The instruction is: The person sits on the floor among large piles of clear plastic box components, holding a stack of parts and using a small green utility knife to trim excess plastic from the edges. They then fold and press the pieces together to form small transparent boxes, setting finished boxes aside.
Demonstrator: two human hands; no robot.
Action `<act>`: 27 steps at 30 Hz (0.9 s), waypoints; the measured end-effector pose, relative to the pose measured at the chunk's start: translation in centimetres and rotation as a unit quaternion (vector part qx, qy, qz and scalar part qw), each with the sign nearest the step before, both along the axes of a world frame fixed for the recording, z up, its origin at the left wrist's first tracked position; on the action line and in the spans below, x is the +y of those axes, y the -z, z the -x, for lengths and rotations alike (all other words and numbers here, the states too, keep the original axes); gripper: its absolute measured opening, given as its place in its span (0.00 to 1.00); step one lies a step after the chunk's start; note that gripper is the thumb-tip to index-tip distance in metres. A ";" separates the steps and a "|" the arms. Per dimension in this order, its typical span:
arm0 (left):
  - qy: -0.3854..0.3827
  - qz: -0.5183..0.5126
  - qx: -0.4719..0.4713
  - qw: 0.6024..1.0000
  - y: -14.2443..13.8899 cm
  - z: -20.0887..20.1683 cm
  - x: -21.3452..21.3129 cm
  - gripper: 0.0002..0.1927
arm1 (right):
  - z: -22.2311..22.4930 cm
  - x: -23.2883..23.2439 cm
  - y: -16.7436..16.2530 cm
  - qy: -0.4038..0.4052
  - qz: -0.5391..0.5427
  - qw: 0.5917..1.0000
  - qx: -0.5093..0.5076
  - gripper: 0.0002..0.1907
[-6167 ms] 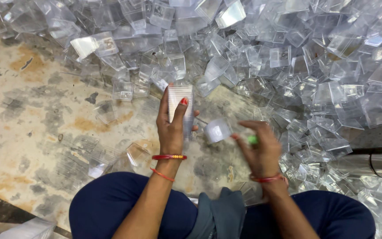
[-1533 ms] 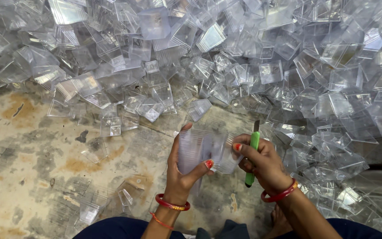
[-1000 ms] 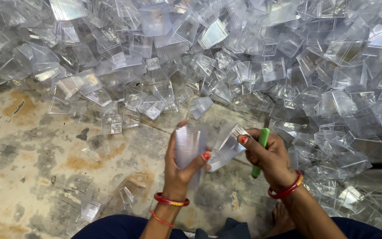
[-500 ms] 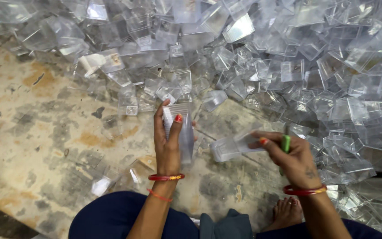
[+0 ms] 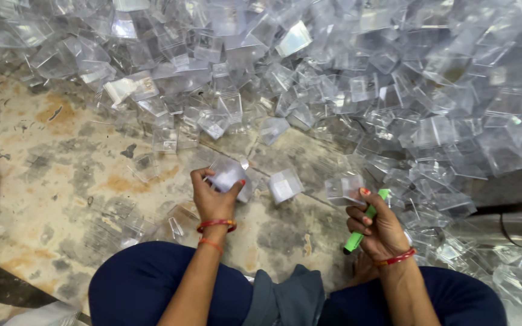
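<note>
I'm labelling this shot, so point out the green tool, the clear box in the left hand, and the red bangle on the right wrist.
green tool [image 5: 365, 222], head view, mid shaft.
clear box [image 5: 228, 174], head view, top face.
red bangle [image 5: 396, 259], head view, outer band.

Worn concrete floor [image 5: 61, 181], grey with rusty-orange stains and dark patches, carried everything. A big heap of clear plastic boxes [image 5: 394, 78] covered its upper and right parts, with loose clear boxes [image 5: 285, 184] and flat clear pieces [image 5: 122, 220] scattered on the bare area near the heap's edge. A metal pipe [image 5: 502, 226] lay at the right.
</note>
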State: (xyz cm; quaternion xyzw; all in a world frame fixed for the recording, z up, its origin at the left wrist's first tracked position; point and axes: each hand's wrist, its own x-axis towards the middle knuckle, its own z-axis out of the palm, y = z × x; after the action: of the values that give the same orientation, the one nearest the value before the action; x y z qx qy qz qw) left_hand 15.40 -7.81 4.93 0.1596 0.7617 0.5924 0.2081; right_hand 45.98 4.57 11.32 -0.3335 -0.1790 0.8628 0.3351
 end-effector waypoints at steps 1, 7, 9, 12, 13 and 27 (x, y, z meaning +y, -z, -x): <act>0.010 -0.025 0.024 0.999 -0.6 -0.7 -0.3 0.44 | -0.3 -0.1 -0.3 -0.002 0.016 1.000 0.025 0.05; 0.067 -0.015 0.137 0.988 -3.3 -3.4 -1.6 0.49 | -1.3 -0.6 -1.9 -0.009 0.042 0.995 0.090 0.06; 0.075 0.010 0.121 0.990 -3.7 -3.5 -1.5 0.47 | -1.4 -0.6 -2.3 -0.006 0.051 0.995 0.083 0.07; 0.073 0.067 0.091 0.991 -4.0 -3.4 -1.3 0.49 | -1.2 -0.7 -2.5 -0.012 0.065 0.992 0.106 0.07; 0.067 0.100 0.074 0.990 -4.1 -3.4 -1.3 0.51 | -1.0 -0.7 -2.6 -0.016 0.070 0.990 0.119 0.06; -0.055 0.055 0.038 0.996 0.5 -2.4 1.5 0.51 | 0.4 -1.0 -2.6 0.044 -0.175 0.973 -0.146 0.11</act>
State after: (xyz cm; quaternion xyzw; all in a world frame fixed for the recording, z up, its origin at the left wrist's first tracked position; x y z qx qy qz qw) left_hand 17.77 -6.33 4.45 0.1276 0.8084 0.5535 0.1544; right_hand 45.54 3.57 13.94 -0.3997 -0.3597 0.7441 0.3965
